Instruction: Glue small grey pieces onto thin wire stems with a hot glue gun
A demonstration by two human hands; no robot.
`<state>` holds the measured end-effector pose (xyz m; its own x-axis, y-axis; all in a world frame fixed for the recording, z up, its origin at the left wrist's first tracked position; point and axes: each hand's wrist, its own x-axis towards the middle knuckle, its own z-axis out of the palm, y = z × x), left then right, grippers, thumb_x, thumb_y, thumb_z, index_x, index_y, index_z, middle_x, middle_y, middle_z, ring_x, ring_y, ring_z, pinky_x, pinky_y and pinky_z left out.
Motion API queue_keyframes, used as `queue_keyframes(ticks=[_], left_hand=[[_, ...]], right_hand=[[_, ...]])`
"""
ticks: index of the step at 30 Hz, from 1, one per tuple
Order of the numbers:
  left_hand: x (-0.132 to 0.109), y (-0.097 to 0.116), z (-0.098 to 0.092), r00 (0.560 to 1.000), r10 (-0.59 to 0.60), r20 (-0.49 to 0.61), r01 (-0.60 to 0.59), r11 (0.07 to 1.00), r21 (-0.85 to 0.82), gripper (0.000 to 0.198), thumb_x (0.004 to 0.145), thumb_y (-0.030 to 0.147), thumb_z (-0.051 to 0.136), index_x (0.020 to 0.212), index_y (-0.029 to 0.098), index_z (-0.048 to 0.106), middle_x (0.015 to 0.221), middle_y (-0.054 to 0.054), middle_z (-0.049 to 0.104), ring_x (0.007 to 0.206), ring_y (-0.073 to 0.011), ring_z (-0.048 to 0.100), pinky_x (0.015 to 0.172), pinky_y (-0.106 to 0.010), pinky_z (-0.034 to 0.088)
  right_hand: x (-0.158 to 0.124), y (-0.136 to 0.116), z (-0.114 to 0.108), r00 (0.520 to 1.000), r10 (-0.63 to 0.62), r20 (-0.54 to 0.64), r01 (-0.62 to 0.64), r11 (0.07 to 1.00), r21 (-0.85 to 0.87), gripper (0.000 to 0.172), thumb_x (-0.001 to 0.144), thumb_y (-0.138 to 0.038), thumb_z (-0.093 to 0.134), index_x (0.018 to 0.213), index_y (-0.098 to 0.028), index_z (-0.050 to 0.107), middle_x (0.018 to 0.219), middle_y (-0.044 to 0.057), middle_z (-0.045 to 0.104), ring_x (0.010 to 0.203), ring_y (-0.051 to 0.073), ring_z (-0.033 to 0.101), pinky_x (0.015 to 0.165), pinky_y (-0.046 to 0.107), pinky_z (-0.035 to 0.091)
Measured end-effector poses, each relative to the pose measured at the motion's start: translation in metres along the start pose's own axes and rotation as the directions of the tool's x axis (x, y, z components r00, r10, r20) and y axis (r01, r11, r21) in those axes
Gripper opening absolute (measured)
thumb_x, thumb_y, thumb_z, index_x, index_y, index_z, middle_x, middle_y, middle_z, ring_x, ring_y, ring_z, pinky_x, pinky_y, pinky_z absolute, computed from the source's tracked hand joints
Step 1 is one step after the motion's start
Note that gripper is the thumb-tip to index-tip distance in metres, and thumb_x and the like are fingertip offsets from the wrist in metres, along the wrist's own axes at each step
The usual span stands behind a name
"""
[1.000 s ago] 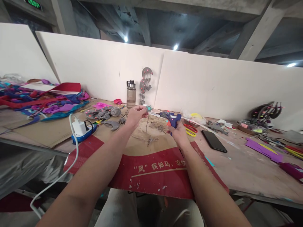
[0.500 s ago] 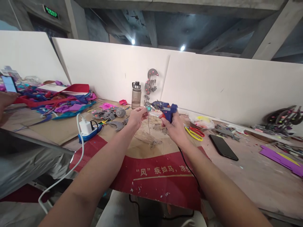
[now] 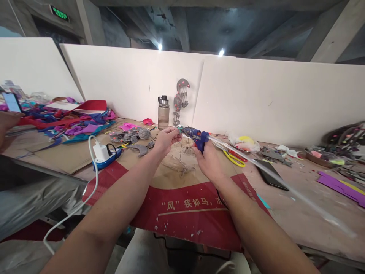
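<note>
My right hand (image 3: 209,160) grips a blue glue gun (image 3: 197,136) with a long clear glue stick (image 3: 256,164) trailing back to the right. Its nozzle points left at a small teal piece (image 3: 179,129) pinched in my left hand (image 3: 165,140), and a thin grey string (image 3: 180,148) hangs from that piece. Both hands are above a brown and red cardboard sheet (image 3: 188,205) on the table. Glue threads and grey scraps (image 3: 182,167) lie on the cardboard under my hands.
A water bottle (image 3: 163,112) and a grey hanging ornament (image 3: 179,99) stand at the white back wall. A blue power strip with a white charger (image 3: 104,154) lies left, colourful felt scraps (image 3: 71,123) beyond it. Scissors (image 3: 234,156) and a black phone (image 3: 269,175) lie right. Another person's hand (image 3: 7,127) shows far left.
My right hand lifted the glue gun off the table and swung its nozzle left to the teal piece. My left hand kept its pinch in about the same place.
</note>
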<state>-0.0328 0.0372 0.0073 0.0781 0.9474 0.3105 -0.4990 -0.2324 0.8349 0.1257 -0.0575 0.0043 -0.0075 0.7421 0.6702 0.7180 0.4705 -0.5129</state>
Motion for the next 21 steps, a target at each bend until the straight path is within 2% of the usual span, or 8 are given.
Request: queue_keyframes(ticks=[5, 15, 21], left_hand=[[-0.0024, 0.0009, 0.0021, 1.0, 0.009, 0.003, -0.009, 1.0, 0.027, 0.02, 0.063, 0.022, 0.076, 0.068, 0.012, 0.059, 0.06, -0.002, 0.062, 0.054, -0.0097, 0.059, 0.06, -0.025, 0.048], [-0.0059, 0.0063, 0.0049, 1.0, -0.011, 0.001, 0.011, 0.999, 0.054, 0.02, 0.065, 0.023, 0.075, 0.067, 0.012, 0.059, 0.059, -0.002, 0.062, 0.054, -0.0089, 0.058, 0.061, -0.025, 0.048], [-0.0063, 0.0063, 0.0044, 1.0, 0.012, 0.009, -0.012, 0.999, 0.04, 0.02, 0.064, 0.024, 0.075, 0.066, 0.012, 0.06, 0.059, -0.002, 0.062, 0.055, -0.0094, 0.058, 0.06, -0.025, 0.048]], right_hand=[[-0.0009, -0.0001, 0.0018, 1.0, -0.008, 0.004, 0.008, 1.0, -0.004, 0.035, 0.088, -0.032, 0.046, 0.12, -0.018, 0.046, 0.105, 0.015, 0.065, 0.102, 0.029, 0.061, 0.088, 0.045, 0.047], [-0.0005, -0.0014, 0.0009, 0.999, 0.004, -0.035, -0.003, 1.0, 0.03, 0.037, 0.087, -0.032, 0.047, 0.122, -0.016, 0.048, 0.105, 0.015, 0.064, 0.103, 0.03, 0.059, 0.092, 0.047, 0.044], [-0.0006, -0.0042, 0.0012, 1.0, 0.031, -0.004, -0.031, 0.999, 0.021, 0.041, 0.087, -0.032, 0.047, 0.123, -0.014, 0.047, 0.109, 0.018, 0.062, 0.103, 0.03, 0.058, 0.092, 0.047, 0.044]])
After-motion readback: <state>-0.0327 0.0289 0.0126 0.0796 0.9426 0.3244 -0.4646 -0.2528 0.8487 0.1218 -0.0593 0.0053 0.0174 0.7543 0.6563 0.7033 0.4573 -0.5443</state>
